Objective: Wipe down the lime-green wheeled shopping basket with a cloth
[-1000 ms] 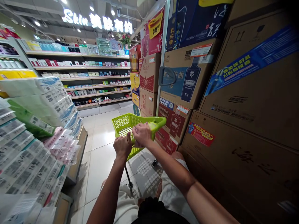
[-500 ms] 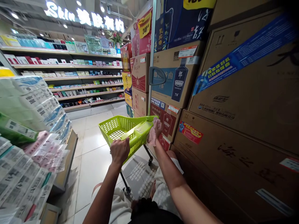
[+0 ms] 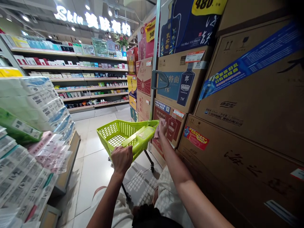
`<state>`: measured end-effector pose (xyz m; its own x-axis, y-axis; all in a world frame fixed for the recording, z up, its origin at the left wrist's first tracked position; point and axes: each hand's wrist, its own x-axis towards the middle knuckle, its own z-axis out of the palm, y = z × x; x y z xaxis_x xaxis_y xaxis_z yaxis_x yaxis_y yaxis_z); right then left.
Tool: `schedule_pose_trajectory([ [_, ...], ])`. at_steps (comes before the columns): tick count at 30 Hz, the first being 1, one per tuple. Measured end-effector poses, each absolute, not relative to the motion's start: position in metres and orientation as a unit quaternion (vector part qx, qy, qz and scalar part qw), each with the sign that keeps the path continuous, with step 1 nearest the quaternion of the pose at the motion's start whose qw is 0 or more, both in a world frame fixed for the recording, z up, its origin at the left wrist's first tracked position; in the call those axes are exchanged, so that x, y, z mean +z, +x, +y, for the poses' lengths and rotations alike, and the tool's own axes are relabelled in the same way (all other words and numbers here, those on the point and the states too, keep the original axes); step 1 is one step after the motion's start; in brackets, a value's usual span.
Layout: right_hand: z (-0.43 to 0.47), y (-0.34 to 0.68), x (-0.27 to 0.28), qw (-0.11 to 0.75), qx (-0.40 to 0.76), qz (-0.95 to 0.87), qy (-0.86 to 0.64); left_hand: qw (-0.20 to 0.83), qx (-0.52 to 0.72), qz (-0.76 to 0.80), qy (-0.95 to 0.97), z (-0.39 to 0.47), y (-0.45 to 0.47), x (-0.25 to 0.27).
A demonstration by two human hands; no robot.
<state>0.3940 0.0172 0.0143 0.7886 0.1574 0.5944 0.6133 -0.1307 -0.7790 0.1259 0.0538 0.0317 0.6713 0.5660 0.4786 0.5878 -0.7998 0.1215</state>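
A lime green wheeled shopping basket [image 3: 114,133] stands on the tiled aisle floor in front of me. My left hand [image 3: 122,159] is closed around the basket's near rim. My right hand [image 3: 162,127] reaches to the basket's far right corner and presses a small pinkish cloth [image 3: 156,132] against the rim there. The basket's grey telescopic handle [image 3: 159,79] rises upright just behind that corner. Nothing shows inside the basket.
Stacked cardboard liquor cartons [image 3: 249,110] wall in the right side, close to my right arm. Wrapped tissue packs [image 3: 35,104] pile up on a low stand at the left. Cosmetics shelves [image 3: 71,76] cross the far end. The tiled floor [image 3: 95,167] runs between them.
My right hand left the near rim beside my left hand and moved out to the basket's far right corner with the cloth. The basket swung slightly left.
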Motion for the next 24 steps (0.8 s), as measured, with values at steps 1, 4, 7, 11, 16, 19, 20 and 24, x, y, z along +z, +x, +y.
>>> schedule_pose_trajectory([
  [1,0.017,0.390,0.014,0.602,-0.190,-0.257,-0.732,0.018,-0.262,-0.324,-0.909,0.051,0.128,0.030],
  [4,0.017,0.351,-0.001,0.622,-0.197,-0.244,-0.718,0.008,-0.276,-0.354,-0.894,0.041,0.137,0.028],
  [7,0.009,0.301,-0.014,0.599,-0.210,-0.327,-0.700,-0.004,-0.267,-0.370,-0.890,0.033,0.142,0.028],
  [11,-0.001,0.304,-0.004,0.514,-0.172,-0.490,-0.683,-0.073,-0.268,-0.315,-0.907,0.043,0.136,0.026],
  [16,0.008,0.376,0.020,0.543,-0.112,-0.443,-0.704,-0.161,-0.393,-0.316,-0.848,0.092,0.124,0.016],
  [19,0.013,0.362,0.022,0.512,-0.100,-0.469,-0.712,-0.215,-0.354,-0.332,-0.847,0.115,0.131,0.008],
  [20,0.013,0.348,0.020,0.495,-0.108,-0.495,-0.706,-0.229,-0.334,-0.332,-0.852,0.119,0.134,0.007],
  [24,0.006,0.303,0.019,0.436,-0.128,-0.624,-0.636,-0.243,-0.287,-0.327,-0.867,0.120,0.142,0.006],
])
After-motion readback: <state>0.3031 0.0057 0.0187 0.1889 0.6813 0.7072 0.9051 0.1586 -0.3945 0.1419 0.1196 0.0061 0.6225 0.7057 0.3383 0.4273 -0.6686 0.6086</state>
